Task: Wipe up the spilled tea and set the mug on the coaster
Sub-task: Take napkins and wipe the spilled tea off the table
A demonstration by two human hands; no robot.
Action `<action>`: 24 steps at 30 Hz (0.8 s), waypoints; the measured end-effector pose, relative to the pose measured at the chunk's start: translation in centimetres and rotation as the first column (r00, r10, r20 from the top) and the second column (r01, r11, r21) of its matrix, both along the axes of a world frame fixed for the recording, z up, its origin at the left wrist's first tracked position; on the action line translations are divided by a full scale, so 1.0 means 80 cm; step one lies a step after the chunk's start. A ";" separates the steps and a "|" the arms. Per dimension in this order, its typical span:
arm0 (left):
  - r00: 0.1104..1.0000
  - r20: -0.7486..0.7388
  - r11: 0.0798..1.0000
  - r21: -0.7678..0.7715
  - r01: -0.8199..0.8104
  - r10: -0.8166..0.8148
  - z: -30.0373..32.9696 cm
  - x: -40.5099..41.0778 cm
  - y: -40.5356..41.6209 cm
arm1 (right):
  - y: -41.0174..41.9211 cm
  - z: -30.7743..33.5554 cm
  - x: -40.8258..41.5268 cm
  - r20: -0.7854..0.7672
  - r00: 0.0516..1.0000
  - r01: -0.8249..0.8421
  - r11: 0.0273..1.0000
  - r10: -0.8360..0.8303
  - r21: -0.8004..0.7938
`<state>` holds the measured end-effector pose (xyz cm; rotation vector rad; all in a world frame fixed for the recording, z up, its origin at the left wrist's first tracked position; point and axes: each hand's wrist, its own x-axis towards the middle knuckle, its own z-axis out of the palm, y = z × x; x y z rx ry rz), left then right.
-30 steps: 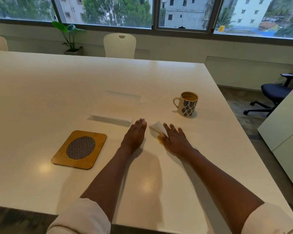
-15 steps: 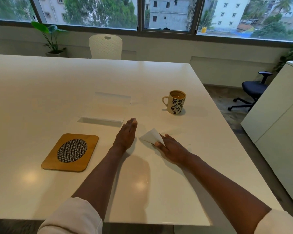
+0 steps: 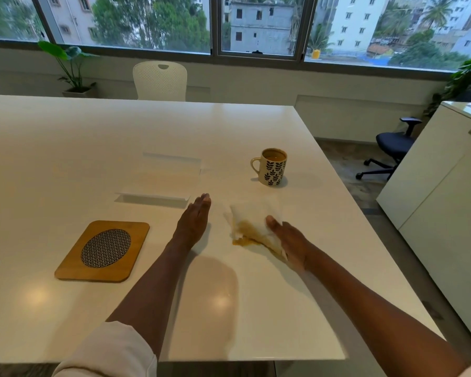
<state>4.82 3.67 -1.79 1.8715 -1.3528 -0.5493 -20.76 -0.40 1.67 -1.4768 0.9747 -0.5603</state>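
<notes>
The right hand (image 3: 290,242) holds a white tissue (image 3: 256,223) against the white table (image 3: 65,148), its thumb on top of the paper and its palm turned inward; the fingers are behind the tissue, so how tightly they curl I cannot tell. The tissue fans out to the left of that hand and beyond it, and its near part is soaked brown. A small streak of tea (image 3: 242,242) shows on the table right at the tissue's lower edge, just left of the hand's heel.

The left hand (image 3: 195,221) lies flat on the table, fingers straight and together, holding nothing. It sits just left of the tissue, with a narrow strip of bare table between them.

The mug (image 3: 272,167), cream with dark leaf prints and tea inside, stands upright beyond the right hand, well apart from it, its handle pointing left. The wooden coaster (image 3: 104,251) with its dark woven oval centre lies to the left of the left hand, a little nearer the person, with nothing on it. A raised white flap (image 3: 169,178) in the table surface sits beyond the left hand.

Both forearms are bare, with pale sleeves rolled up near the elbows.
</notes>
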 end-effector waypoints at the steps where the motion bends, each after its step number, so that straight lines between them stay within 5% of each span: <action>1: 1.000 -0.010 1.000 -0.006 -0.004 0.004 0.000 0.000 0.000 | -0.006 0.001 0.004 0.126 0.990 0.048 0.995 -0.059 0.091; 3: 1.000 -0.013 1.000 -0.007 -0.008 0.008 -0.001 0.000 -0.001 | -0.013 0.007 0.012 0.331 0.928 0.078 0.960 -0.169 0.270; 6: 1.000 0.008 1.000 0.016 -0.011 0.011 -0.004 0.002 -0.003 | -0.021 0.024 0.023 0.485 0.840 0.080 0.940 -0.243 0.332; 14: 0.999 0.036 1.000 0.016 0.005 -0.005 -0.005 0.005 -0.002 | -0.027 0.032 0.049 0.509 0.766 0.190 0.895 -0.392 0.404; 17: 0.998 0.065 1.000 0.015 0.015 -0.016 -0.005 0.005 -0.002 | -0.020 0.016 0.046 0.408 0.853 0.251 0.941 -0.325 0.225; 19: 0.999 0.048 1.000 0.005 0.009 -0.010 -0.007 0.006 -0.003 | -0.022 0.004 0.038 0.145 0.956 0.275 0.950 -0.255 -0.147; 21: 0.999 0.033 1.000 -0.007 -0.002 0.003 -0.009 0.006 -0.004 | -0.025 -0.006 0.028 -0.132 0.970 0.115 0.864 -0.204 -0.489; 24: 1.000 0.016 1.000 -0.019 -0.015 0.015 -0.011 0.006 -0.005 | -0.028 -0.016 0.016 -0.288 0.950 -0.083 0.785 -0.124 -0.613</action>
